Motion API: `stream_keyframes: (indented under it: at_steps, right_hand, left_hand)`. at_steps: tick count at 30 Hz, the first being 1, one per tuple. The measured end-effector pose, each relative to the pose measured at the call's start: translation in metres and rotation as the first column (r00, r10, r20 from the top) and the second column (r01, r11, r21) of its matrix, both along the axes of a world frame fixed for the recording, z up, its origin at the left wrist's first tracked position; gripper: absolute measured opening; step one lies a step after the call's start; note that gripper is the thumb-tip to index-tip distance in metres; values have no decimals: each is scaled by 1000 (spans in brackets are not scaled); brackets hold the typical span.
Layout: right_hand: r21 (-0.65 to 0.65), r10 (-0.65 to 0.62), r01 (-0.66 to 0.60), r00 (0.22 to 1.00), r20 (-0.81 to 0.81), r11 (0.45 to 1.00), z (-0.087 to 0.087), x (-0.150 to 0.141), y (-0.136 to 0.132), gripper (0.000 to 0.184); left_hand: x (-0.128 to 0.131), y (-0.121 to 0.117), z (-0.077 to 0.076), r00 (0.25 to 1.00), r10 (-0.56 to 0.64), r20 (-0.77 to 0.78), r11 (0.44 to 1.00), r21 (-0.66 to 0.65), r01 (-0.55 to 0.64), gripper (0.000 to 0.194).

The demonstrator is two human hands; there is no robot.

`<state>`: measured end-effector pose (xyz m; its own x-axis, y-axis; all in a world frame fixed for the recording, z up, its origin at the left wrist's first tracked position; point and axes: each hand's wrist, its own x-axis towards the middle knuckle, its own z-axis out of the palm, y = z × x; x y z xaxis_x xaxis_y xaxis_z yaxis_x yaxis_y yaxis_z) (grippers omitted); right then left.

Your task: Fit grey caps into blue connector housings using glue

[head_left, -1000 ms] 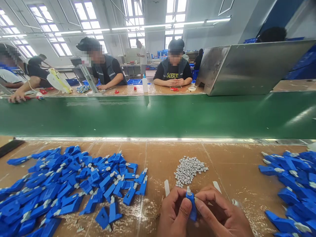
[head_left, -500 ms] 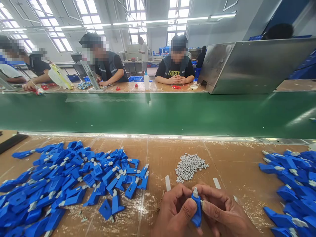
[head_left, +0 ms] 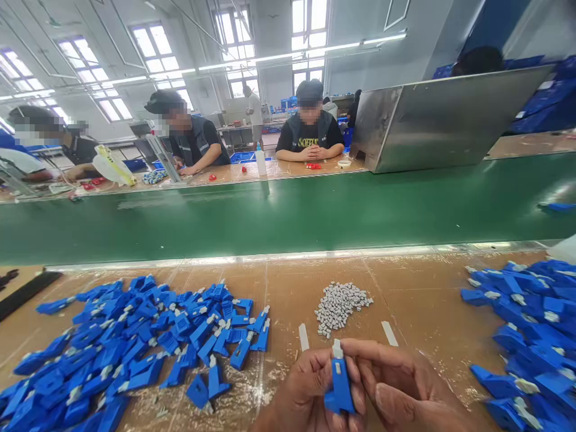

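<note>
My left hand and my right hand are low in the view at the front of the bench. Both hold a blue plastic connector part upright between them. A small white piece sticks out of its top end. My right fingers press against the part's side, and my left fingers wrap behind it. Just beyond my hands lies a heap of small grey pieces. A large heap of loose blue parts lies to the left, and another lies to the right.
Brown cardboard covers the bench, with several white strips on it. Beyond it runs a green conveyor belt. A steel shield stands across the belt at right. Co-workers sit at the far bench.
The blue part has turned to show its broad face and shifted left with my hands. The whole view has tilted slightly, and the heaps have shifted in the picture.
</note>
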<state>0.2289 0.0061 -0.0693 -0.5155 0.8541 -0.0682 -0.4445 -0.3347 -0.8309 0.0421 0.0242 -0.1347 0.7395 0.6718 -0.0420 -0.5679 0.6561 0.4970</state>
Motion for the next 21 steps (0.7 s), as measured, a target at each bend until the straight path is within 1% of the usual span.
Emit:
stream_keyframes:
  at_steps: [2, 3, 4, 5, 6, 7, 8, 9, 10, 11, 12, 13, 14, 15, 16, 17, 18, 19, 20, 21]
  right_hand:
    - [68, 46, -46, 999, 1, 997, -1, -2, 1, 58]
    - [90, 62, -64, 998, 16, 994, -2, -2, 1, 58]
    - [101, 71, -74, 997, 34, 992, -3, -1, 2, 59]
    - [101, 67, -73, 996, 60, 992, -4, 0, 2, 61]
    - [91, 38, -47, 995, 97, 995, -5, 3, 2, 62]
    - [75, -21, 10, 988, 150, 997, -6, 7, 3, 63]
    - [62, -110, 99, 970, 216, 993, -7, 11, 3, 63]
    - [57, -215, 207, 933, 288, 977, -7, 17, 4, 62]
    - [62, -315, 314, 879, 357, 947, -7, 23, 6, 60]
    - [76, -388, 394, 824, 413, 916, -8, 29, 8, 57]
    - [90, -428, 438, 781, 455, 894, -8, 35, 10, 55]
    - [100, -444, 456, 755, 483, 885, -9, 41, 13, 53]
    - [103, -440, 454, 743, 504, 885, -10, 46, 15, 53]
    - [107, -430, 444, 735, 525, 890, -11, 50, 18, 52]
    - [118, -425, 436, 722, 546, 892, -12, 52, 21, 51]
    - [147, -431, 430, 701, 568, 891, -13, 53, 23, 50]
    - [197, -440, 409, 674, 593, 891, -13, 53, 25, 48]
    - [262, -449, 370, 643, 620, 891, -12, 52, 26, 47]
    - [331, -461, 321, 611, 644, 887, -11, 51, 26, 47]
    - [394, -468, 259, 578, 668, 882, -8, 51, 25, 46]
  left_hand:
    - [2, -1, -7, 999, -2, 34, 1000, -10, 3, 37]
    - [3, -1, -7, 1000, -3, 19, 1000, -3, 3, 38]
    - [2, -1, -3, 1000, -7, -11, 1000, 11, 8, 41]
    - [0, 0, 4, 998, -14, -61, 999, 36, 16, 45]
    - [-5, 2, 14, 989, -14, -145, 996, 82, 26, 48]
    - [-14, 6, 27, 962, 27, -271, 986, 165, 19, 50]
    - [-25, 10, 40, 895, 121, -429, 958, 286, 8, 50]
    - [-40, 15, 54, 752, 293, -591, 890, 455, 11, 44]
    - [-58, 21, 66, 499, 557, -664, 752, 659, 38, 38]
    - [-77, 27, 77, 222, 750, -623, 602, 782, 161, 35]
    - [-96, 32, 84, -36, 857, -515, 502, 816, 286, 34]
    - [-115, 36, 90, -223, 892, -394, 452, 805, 385, 35]
    - [-132, 38, 93, -323, 893, -314, 437, 776, 455, 36]
    - [-145, 39, 94, -385, 886, -258, 431, 764, 481, 37]
    - [-154, 38, 94, -421, 881, -216, 418, 771, 480, 39]
    - [-157, 37, 93, -437, 881, -182, 396, 791, 467, 39]
    - [-155, 35, 92, -447, 883, -146, 361, 819, 446, 37]
    - [-147, 33, 90, -438, 892, -112, 317, 845, 430, 34]
    - [-136, 31, 86, -402, 912, -84, 268, 863, 428, 31]
    - [-121, 29, 82, -334, 941, -57, 209, 874, 439, 27]
